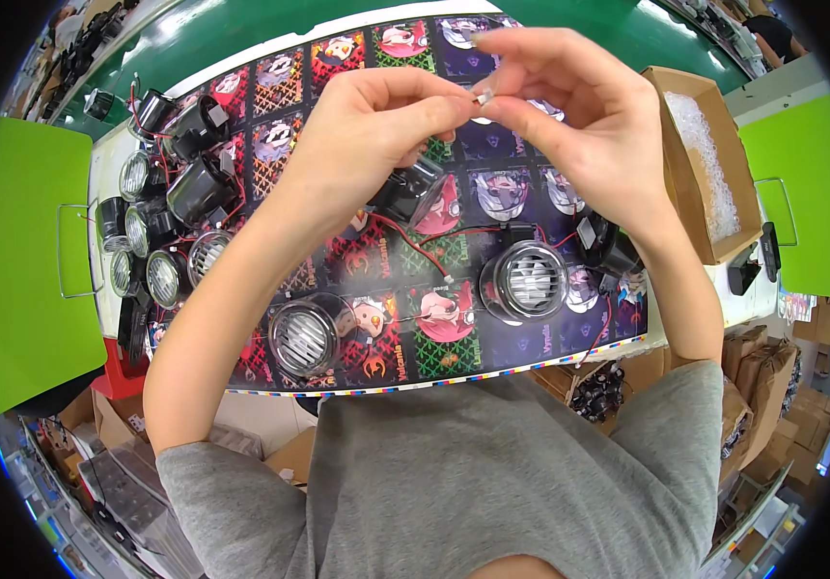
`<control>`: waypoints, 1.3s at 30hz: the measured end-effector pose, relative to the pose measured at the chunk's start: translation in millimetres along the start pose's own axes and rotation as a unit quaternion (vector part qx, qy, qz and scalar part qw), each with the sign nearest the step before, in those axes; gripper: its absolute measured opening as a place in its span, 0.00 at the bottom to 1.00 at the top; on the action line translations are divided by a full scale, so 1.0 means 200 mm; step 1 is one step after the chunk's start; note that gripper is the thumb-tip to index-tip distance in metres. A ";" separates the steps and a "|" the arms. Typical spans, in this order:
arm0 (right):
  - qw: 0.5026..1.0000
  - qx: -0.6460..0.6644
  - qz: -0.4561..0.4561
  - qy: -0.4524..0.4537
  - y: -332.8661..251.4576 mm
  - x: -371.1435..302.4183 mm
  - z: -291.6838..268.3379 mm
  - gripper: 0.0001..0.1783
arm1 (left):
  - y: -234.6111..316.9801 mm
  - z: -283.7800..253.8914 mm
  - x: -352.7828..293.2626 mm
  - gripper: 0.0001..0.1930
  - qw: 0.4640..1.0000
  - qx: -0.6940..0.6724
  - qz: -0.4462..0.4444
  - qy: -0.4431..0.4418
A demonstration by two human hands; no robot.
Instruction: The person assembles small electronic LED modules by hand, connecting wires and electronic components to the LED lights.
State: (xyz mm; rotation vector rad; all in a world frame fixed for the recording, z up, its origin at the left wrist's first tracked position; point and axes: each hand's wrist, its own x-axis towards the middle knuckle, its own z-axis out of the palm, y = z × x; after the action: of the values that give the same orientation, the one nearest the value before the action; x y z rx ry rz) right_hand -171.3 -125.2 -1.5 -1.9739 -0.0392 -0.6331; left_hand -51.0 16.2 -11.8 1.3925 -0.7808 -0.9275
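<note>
While the left hand [391,125] pinches a small white piece [483,97] between thumb and index finger, the right hand [579,125] brings its thumb against it, index finger raised well apart; whether the right hand grips it, I cannot tell. The piece is above a printed mat [444,362], where two round lamps [531,280] and red-and-black wires [415,246] lie. Farther off, a cardboard box [732,150] stands at right.

The black housings [198,191] look glossy plastic, the box [730,154] matt cardboard.
</note>
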 end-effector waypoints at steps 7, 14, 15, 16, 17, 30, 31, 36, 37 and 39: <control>0.981 0.143 0.075 0.105 -0.16 0.02 0.12 0.15 | 0.00 -0.01 0.00 0.08 0.999 0.011 0.048 -0.014; 0.975 -0.167 -0.142 -0.020 0.06 0.02 -0.03 0.13 | 0.00 -0.03 0.00 0.08 0.995 0.051 0.075 -0.030; 0.968 -0.194 -0.155 -0.041 0.06 0.03 -0.03 0.13 | -0.01 -0.04 0.00 0.08 0.996 0.050 0.074 -0.029; 0.968 -0.193 -0.155 -0.043 0.05 0.03 -0.03 0.13 | -0.02 -0.04 -0.01 0.08 0.997 0.042 0.063 -0.028; 0.970 -0.187 -0.146 -0.055 0.04 0.03 -0.03 0.15 | -0.03 -0.05 0.00 0.09 0.998 0.035 0.053 -0.027; 0.970 -0.200 -0.137 -0.018 0.04 0.05 0.00 0.05 | -0.01 -0.08 0.02 0.10 0.999 -0.012 0.009 -0.049; 0.946 -0.256 -0.198 -0.016 0.05 0.06 0.00 0.06 | 0.00 -0.07 0.02 0.10 0.997 -0.056 -0.002 -0.054; 0.888 -0.337 -0.312 0.002 0.05 0.07 0.03 0.11 | 0.01 -0.14 0.03 0.09 0.985 -0.113 -0.029 -0.128; 0.888 -0.337 -0.312 0.001 0.04 0.07 0.03 0.11 | -0.01 -0.14 0.01 0.08 0.992 -0.060 -0.008 -0.110; 0.902 -0.325 -0.285 0.010 0.03 0.08 0.01 0.11 | 0.02 -0.13 -0.03 0.05 0.995 0.058 0.000 -0.078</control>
State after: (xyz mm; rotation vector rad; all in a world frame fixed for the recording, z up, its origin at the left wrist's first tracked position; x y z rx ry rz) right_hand -154.2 -130.2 -0.1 -2.6244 -0.4610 -1.1575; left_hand -30.4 33.1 -8.1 1.4312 -0.9662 -1.0135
